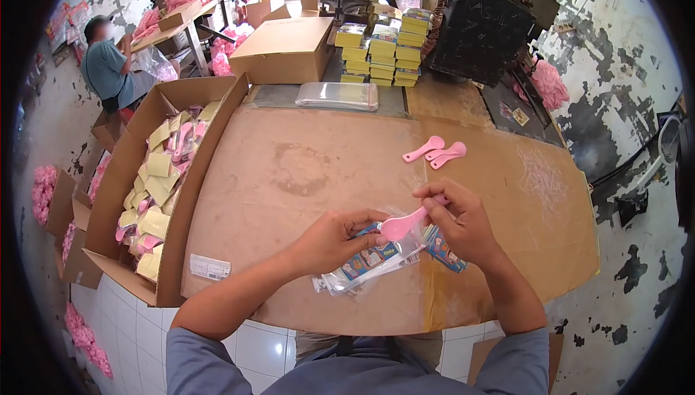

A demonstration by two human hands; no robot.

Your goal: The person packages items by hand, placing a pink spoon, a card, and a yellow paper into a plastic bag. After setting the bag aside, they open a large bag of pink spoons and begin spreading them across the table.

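A pink plastic scoop spoon (399,228) is tilted above the cardboard-covered table, its bowl toward my left hand. My right hand (463,225) grips its handle between thumb and fingers. My left hand (337,241) is closed at the edge of a clear plastic bag (414,240), close beside the spoon's bowl; the fingertips are partly hidden. Beneath the hands lie clear plastic bags with a blue printed card (371,262). More blue printed cards (444,252) lie below my right hand. Farther forward, several pink spoons (447,153) rest on the table.
A long open carton (190,243) of packed spoons and cards stands left. At the back are a closed carton (282,48), a clear plastic case (337,96), stacked yellow-edged cards (382,51) and a black machine (474,30). Another person (108,66) sits far left.
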